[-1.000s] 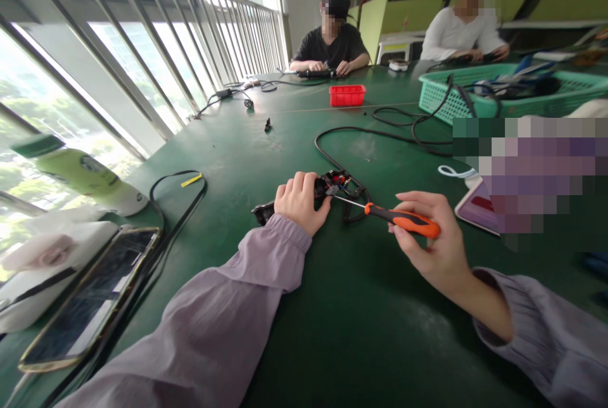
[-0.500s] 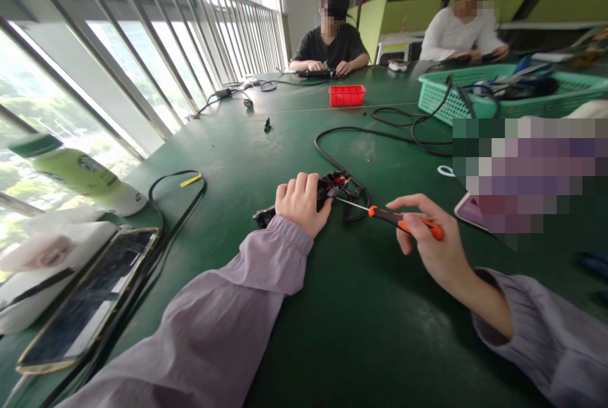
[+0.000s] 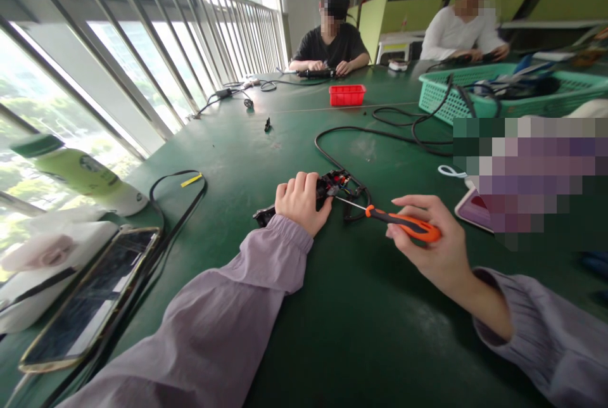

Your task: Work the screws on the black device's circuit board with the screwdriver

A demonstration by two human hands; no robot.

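My left hand [image 3: 300,204] is wrapped round a black device [image 3: 327,186] lying on the green table [image 3: 351,325]. At its right end the casing is open, with red and other coloured wires showing. An orange and black screwdriver [image 3: 408,224] is in my right hand [image 3: 437,249], its handle between thumb and fingers. The metal shaft points left, and its tip meets the device just beside my left thumb. A black cable [image 3: 339,131] loops behind the device.
A red bin [image 3: 347,95] and a small black part [image 3: 268,125] lie farther back. The green basket [image 3: 513,107] of cables stands back right. At left are a phone [image 3: 90,300], a bottle [image 3: 80,173] and a black strap. Two people sit across the table.
The fingers of my right hand have shifted round the screwdriver handle, the thumb now lower, and the handle has turned slightly. My left hand and the device have stayed in place.
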